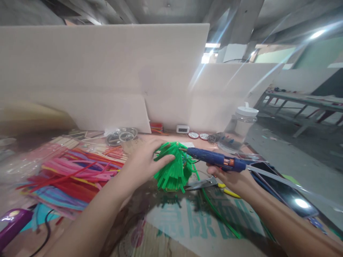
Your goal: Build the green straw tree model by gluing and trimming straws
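In my left hand (150,157) is a green bundle of fuzzy pipe cleaners (171,173), gripped from its left side with the thumb across the front. My right hand (227,176) is wrapped round a dark blue hot glue gun (211,157), a clear glue stick trailing from its back end. The gun's nozzle points left and meets, or nearly meets, the top of the green bundle; I cannot tell which. Below the gun lie scissors (205,184) with yellow handles. One loose green pipe cleaner (218,216) curves across the table beneath my right hand.
Many coloured pipe cleaners (72,171) lie heaped at the left, near a purple tool (16,225). Along the back stand a small white clock-like device (182,129) and a clear lidded jar (241,125). A dark phone or tablet (286,189) lies right. White boards (107,78) rise behind.
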Demonstrator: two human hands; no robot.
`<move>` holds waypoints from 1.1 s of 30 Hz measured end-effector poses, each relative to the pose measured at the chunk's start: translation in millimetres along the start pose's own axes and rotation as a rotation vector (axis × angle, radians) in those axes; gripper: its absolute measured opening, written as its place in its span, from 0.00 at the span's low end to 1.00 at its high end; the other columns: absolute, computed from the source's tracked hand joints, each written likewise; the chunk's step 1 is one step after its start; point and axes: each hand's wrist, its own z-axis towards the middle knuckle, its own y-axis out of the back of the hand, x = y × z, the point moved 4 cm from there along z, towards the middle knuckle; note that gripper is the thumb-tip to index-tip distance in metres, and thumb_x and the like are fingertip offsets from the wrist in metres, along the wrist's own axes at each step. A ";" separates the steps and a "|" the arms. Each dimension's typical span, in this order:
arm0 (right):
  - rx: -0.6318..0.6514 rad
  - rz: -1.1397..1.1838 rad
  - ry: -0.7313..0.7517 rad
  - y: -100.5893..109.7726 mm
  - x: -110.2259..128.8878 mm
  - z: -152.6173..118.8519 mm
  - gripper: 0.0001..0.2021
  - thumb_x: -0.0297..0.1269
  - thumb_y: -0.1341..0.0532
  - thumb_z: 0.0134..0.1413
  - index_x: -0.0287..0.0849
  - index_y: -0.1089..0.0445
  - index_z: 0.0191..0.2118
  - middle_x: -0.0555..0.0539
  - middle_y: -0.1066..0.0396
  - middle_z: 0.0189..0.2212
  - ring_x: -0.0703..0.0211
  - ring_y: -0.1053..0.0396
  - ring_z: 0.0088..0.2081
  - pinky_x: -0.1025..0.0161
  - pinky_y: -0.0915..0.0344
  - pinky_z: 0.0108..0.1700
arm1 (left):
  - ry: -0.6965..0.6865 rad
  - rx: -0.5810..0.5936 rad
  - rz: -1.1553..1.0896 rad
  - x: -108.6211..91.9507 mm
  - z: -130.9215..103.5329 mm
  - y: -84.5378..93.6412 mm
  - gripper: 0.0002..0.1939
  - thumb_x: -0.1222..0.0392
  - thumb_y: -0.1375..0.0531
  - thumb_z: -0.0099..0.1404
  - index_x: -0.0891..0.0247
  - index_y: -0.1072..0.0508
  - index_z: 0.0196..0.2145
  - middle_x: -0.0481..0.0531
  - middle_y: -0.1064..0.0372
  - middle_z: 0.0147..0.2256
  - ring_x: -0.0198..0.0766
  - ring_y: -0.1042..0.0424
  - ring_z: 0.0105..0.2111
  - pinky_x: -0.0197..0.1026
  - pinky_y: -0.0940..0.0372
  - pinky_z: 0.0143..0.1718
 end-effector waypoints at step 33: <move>0.082 0.040 -0.055 8.5 12.8 3.5 0.25 0.61 0.36 0.49 0.42 0.35 0.21 0.52 0.37 0.17 0.63 0.41 0.20 0.65 0.44 0.22 | 0.017 -0.012 0.034 4.0 -0.8 0.3 0.21 0.46 0.42 0.67 0.60 0.29 0.52 0.54 0.28 0.52 0.45 0.30 0.52 0.48 0.37 0.55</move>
